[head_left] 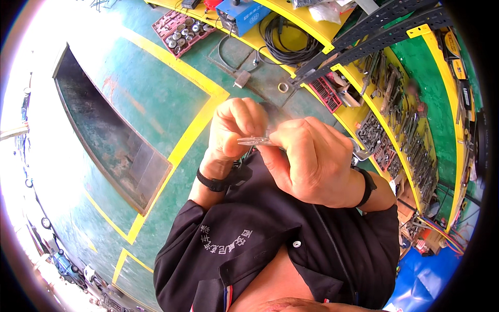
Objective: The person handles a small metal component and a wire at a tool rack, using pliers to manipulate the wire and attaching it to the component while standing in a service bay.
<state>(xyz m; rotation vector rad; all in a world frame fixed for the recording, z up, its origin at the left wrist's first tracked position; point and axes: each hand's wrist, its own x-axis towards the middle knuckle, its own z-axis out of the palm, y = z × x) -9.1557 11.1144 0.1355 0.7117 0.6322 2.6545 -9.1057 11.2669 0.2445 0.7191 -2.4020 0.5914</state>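
Note:
Both my hands are raised close together in front of my dark shirt, a black band on each wrist. A small, thin, pale or see-through piece with a pointed end (252, 141) sticks out from the pinched fingers of my right hand (318, 162); its exact kind does not show. My left hand (234, 125) is closed, thumb against curled fingers, right beside the piece's pointed end. What its fingertips grip, if anything, is hidden.
A long dark trough-like panel (112, 132) lies on the green floor at left. Yellow shelves (364, 99) with many hand tools stand at right. Farther off are a red socket case (182, 34), a blue machine (241, 16), a coiled black cable (291, 39) and a small ring (283, 87).

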